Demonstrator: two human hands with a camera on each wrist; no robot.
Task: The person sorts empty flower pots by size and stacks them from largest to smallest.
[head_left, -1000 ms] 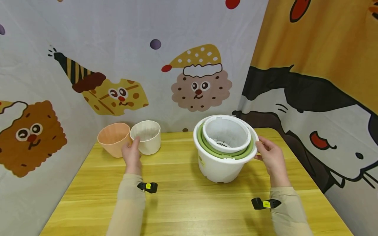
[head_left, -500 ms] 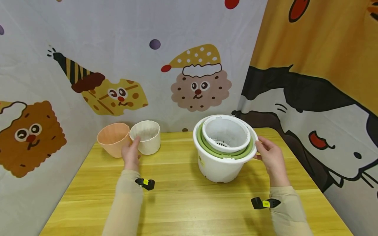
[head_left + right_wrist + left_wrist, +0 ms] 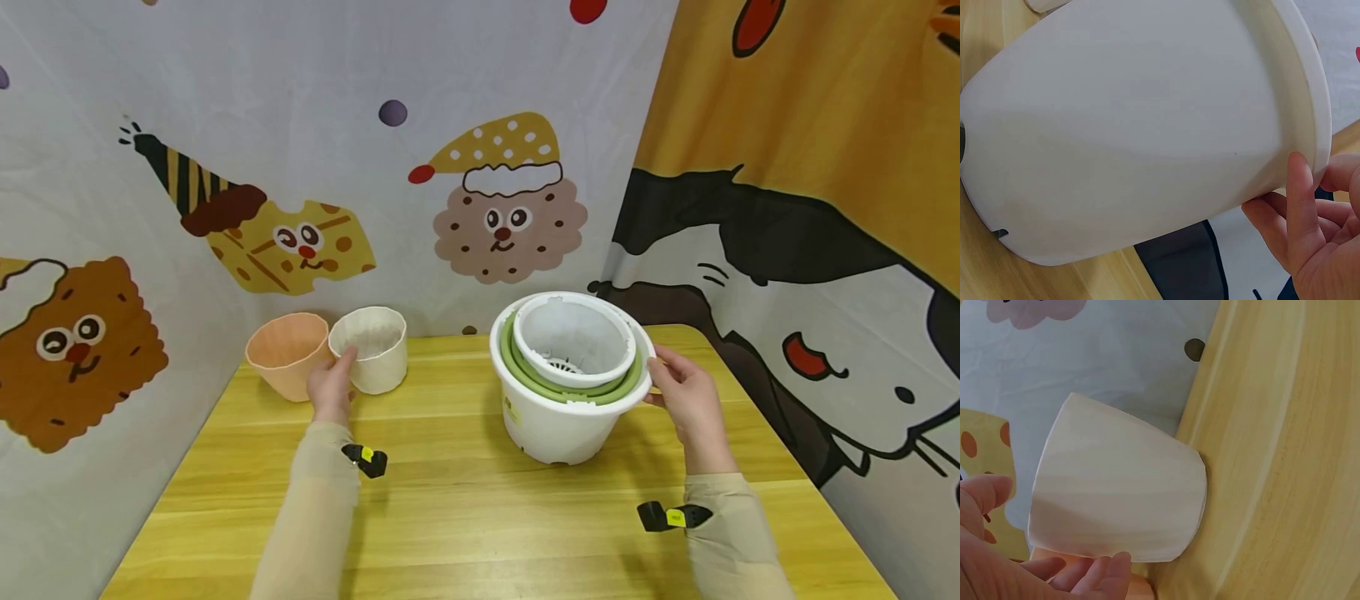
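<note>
My right hand (image 3: pixel 686 400) pinches the rim of a large white flowerpot (image 3: pixel 562 433), thumb on the rim and fingers against the outside below it, as the right wrist view shows. Nested inside that pot are a green flowerpot (image 3: pixel 573 394) and a smaller white one (image 3: pixel 577 329) with slots in its bottom. At the left, my left hand (image 3: pixel 330 387) is beside a small cream flowerpot (image 3: pixel 382 367). In the left wrist view its fingertips (image 3: pixel 1121 562) are right at the cream pot's side, while the thumb stands apart from it. An orange flowerpot (image 3: pixel 288 367) stands immediately left.
All the pots stand on a wooden table (image 3: pixel 457 517), the two small ones near its back edge. A printed cloth (image 3: pixel 315 83) with cartoon figures hangs behind, and another cloth (image 3: pixel 795 150) runs along the right side.
My left forearm has shifted slightly left, with the left hand staying at the cream pot. The right hand and the pots have not moved.
</note>
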